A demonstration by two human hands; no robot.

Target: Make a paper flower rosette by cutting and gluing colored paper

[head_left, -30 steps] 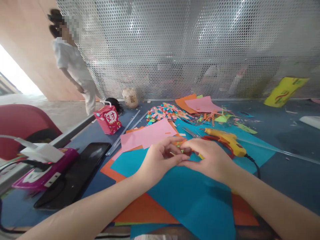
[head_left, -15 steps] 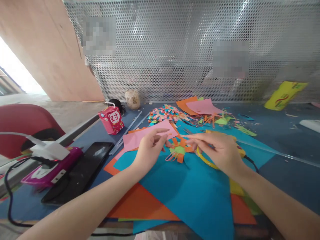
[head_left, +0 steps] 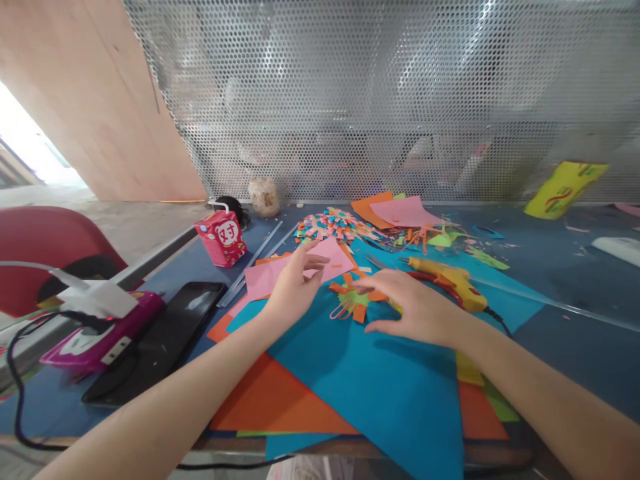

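My left hand (head_left: 296, 283) hovers over the edge of a pink paper strip (head_left: 265, 277), fingers loosely bent and apart, holding nothing. Just right of it, an orange and green paper flower (head_left: 359, 301) with a pink loop lies on a large blue sheet (head_left: 380, 387). My right hand (head_left: 407, 303) is beside and partly over the flower, its thumb and fingers spread with nothing between them. A yellow glue gun (head_left: 453, 277) rests behind my right hand, and scissors with yellow handles are mostly hidden under that hand.
A red drink box (head_left: 221, 238), a black phone (head_left: 160, 340) and a purple power strip (head_left: 105, 343) stand or lie at left. Cut paper pieces (head_left: 333, 225) and a jar (head_left: 264, 198) are at the back. A clear glue stick (head_left: 570, 308) lies at right.
My right hand has opened and moved left and toward me, uncovering the glue gun. A small pale strip now lies on the paper behind the flower. My left hand has barely moved.
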